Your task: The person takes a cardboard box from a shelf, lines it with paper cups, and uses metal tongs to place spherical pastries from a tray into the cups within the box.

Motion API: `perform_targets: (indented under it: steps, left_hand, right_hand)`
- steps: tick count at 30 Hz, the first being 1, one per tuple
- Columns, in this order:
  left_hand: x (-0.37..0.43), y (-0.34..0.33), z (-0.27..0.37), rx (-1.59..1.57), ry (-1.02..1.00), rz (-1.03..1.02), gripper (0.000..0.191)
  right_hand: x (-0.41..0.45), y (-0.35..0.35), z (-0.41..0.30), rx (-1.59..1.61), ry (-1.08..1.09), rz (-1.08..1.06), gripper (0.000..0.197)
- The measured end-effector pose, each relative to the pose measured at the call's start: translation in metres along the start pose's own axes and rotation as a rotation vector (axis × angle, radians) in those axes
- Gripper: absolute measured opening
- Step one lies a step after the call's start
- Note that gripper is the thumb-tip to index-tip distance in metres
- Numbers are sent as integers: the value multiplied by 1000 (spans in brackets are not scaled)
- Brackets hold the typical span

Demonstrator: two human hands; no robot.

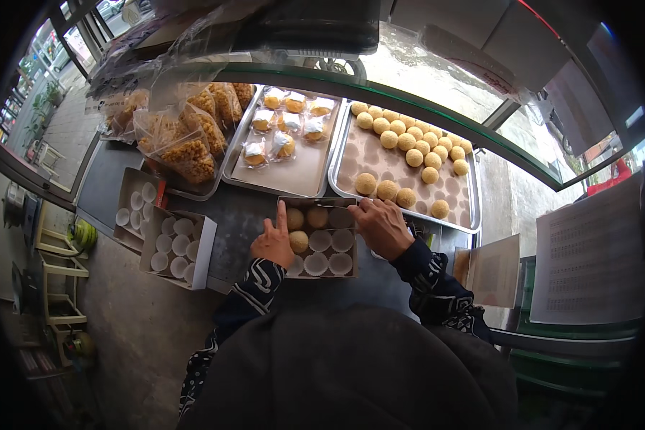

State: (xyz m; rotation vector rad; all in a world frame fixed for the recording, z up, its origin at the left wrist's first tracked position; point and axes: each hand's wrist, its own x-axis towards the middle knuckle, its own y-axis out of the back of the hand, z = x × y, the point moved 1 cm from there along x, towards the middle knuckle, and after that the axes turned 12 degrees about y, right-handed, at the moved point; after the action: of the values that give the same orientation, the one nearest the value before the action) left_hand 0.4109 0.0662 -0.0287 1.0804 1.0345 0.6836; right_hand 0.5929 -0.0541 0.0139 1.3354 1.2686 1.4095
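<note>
Before me is an open cardboard box [357, 242] lined with white fluted paper cups [316, 264]. Three round, sesame-coated balls [299, 242] sit in cups at its left and back; several other cups hold nothing. My left hand [274, 243] grips the box's left wall, index finger stretched along the rim and thumb hidden. Over the box's back right corner, my right hand [384, 226] holds a thin metal utensil [329, 205], its tip pointing left above the back row. Its exact kind is unclear. Just behind that hand lies a metal tray [349, 172] of similar balls [387, 190].
Two more boxes with paper cups [180, 245] stand at left. Behind them are bagged crunchy snacks [193, 156] and a tray [301, 180] of wrapped pastries [283, 145]. A green-edged glass pane [398, 97] crosses above the trays. Printed sheets [586, 258] hang at right.
</note>
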Motion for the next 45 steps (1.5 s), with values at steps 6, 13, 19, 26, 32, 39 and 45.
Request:
perform_targets:
  steps: [6, 13, 19, 26, 32, 39, 45]
  left_hand:
    - [-27, -8, -6, -184, -240, 426, 66]
    - [-26, -14, 5, -108, -268, 447, 41]
    - [-21, -20, -5, -47, -239, 472, 35]
    - [-23, -15, -7, -247, -350, 400, 41]
    - [-20, -16, -3, -199, -350, 440, 39]
    - [-22, -21, -25, -447, -234, 337, 41]
    - [-13, -24, -31, -412, -223, 326, 44]
  right_hand:
    - [-8, 49, 37, 135, -240, 127, 30]
    - [-1, -6, 143, -250, -575, 86, 12]
    - [9, -22, 151, -180, -579, 90, 16]
    - [-2, 72, 59, 422, -5, -26, 33]
    - [3, 33, 8, -161, 51, -173, 7]
    - [1, 72, 33, 80, -108, 9, 14]
    - [-20, 4, 172, -398, -587, 20, 16]
